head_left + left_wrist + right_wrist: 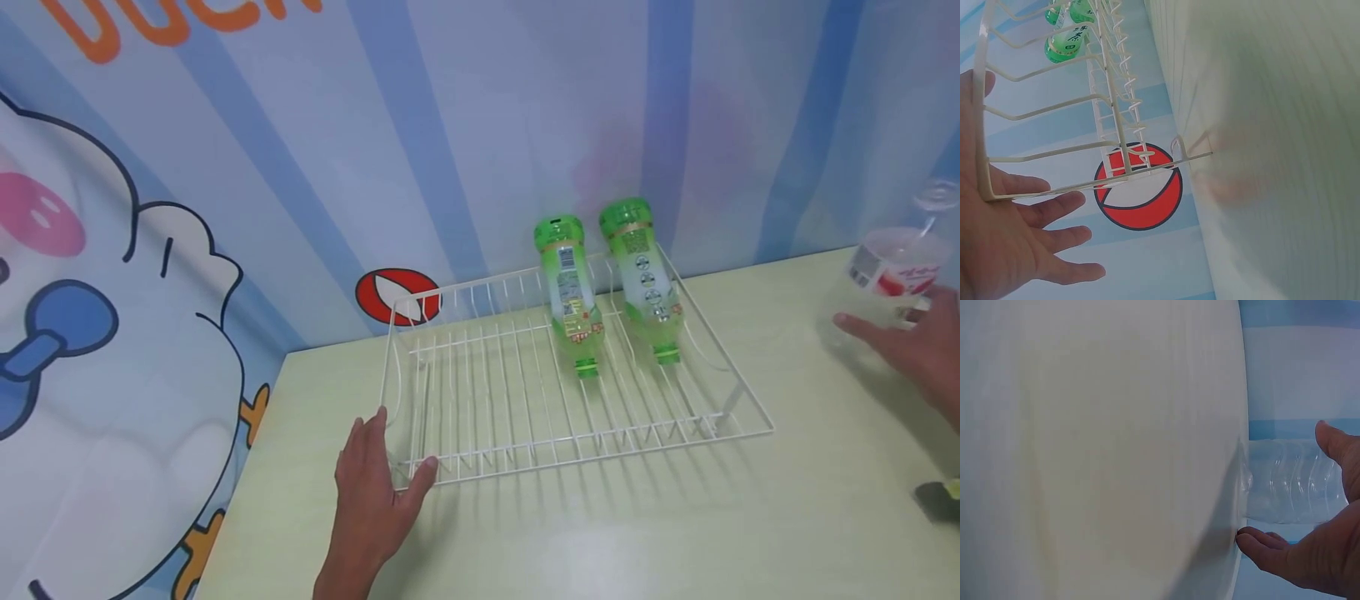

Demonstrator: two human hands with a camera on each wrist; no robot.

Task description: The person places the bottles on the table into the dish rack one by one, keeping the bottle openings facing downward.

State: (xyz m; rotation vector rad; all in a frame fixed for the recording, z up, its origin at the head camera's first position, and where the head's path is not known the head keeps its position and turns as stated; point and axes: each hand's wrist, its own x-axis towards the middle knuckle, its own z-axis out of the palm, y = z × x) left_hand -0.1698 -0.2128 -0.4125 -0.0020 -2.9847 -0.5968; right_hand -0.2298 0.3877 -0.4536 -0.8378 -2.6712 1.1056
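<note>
A white wire rack (487, 477) stands against the wall. Two green-tinted bottles (576, 292) (647, 283) lean in its right half, green caps low and bases up at the back rim. My left hand (371, 492) is at the rack's front left corner, thumb inside the rim; the left wrist view shows its other fingers spread straight outside. On the right, my right hand (926, 350) reaches around a clear plastic bottle (896, 267) with a red and white label. The bottle's ribbed lower part (1297, 481) shows between thumb and extended fingers in the right wrist view.
The pale table (585, 533) meets a blue striped wall (510, 150) with cartoon prints along its back edge. At the right edge lies a small dark object (936, 502) with a yellow-green part. The rack's raised wire rim surrounds the leaning bottles.
</note>
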